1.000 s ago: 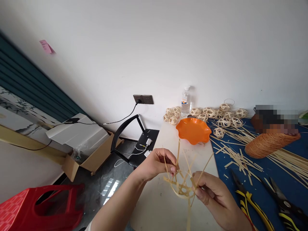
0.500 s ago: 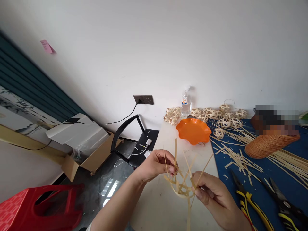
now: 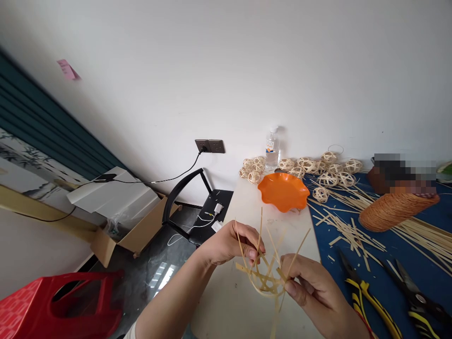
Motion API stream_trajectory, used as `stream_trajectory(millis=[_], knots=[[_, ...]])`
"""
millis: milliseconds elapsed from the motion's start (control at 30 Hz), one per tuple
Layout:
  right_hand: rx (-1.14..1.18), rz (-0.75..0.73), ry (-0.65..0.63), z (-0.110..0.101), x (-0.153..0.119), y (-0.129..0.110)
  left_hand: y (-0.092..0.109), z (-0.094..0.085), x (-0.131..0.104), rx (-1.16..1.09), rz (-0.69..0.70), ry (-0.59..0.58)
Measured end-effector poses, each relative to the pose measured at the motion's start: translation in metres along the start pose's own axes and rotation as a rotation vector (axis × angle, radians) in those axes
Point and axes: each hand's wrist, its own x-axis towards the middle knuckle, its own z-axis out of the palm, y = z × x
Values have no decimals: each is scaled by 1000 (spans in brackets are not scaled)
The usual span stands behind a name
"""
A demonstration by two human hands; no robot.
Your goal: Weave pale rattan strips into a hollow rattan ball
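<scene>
A half-open weave of pale bamboo strips point(image 3: 267, 284) is held above the white table, its loose ends pointing up and outward and one strip hanging down. My left hand point(image 3: 236, 245) pinches strips at its upper left side. My right hand point(image 3: 310, 285) grips its right edge between thumb and fingers. Behind the weave lies an orange wavy-edged plate point(image 3: 283, 192). Several woven balls point(image 3: 328, 179) sit along the wall, and cut strips point(image 3: 353, 238) are scattered on the blue surface to the right.
Yellow-black pliers point(image 3: 367, 296) and cutters point(image 3: 418, 299) lie right of my right hand. A twine roll point(image 3: 399, 211) and a water bottle point(image 3: 271, 148) stand farther back. On the left are a black chair point(image 3: 208, 212), red stool point(image 3: 63, 306) and cardboard box point(image 3: 141, 230).
The weave has tilted and shifted slightly, with a strip end now reaching farther left. My left fingers have moved a little over the strips; my right hand keeps its grip.
</scene>
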Motion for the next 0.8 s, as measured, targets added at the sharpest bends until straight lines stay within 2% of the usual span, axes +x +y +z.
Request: stream_trajectory(millis=[100, 500, 800], knots=[[-1, 2, 2, 0, 0, -1, 2, 2, 0, 37, 12, -7], [27, -16, 1, -2, -3, -3, 11, 17, -2, 20, 66, 81], [-47, -48, -6, 0, 0, 1, 7, 21, 0, 175, 61, 215]])
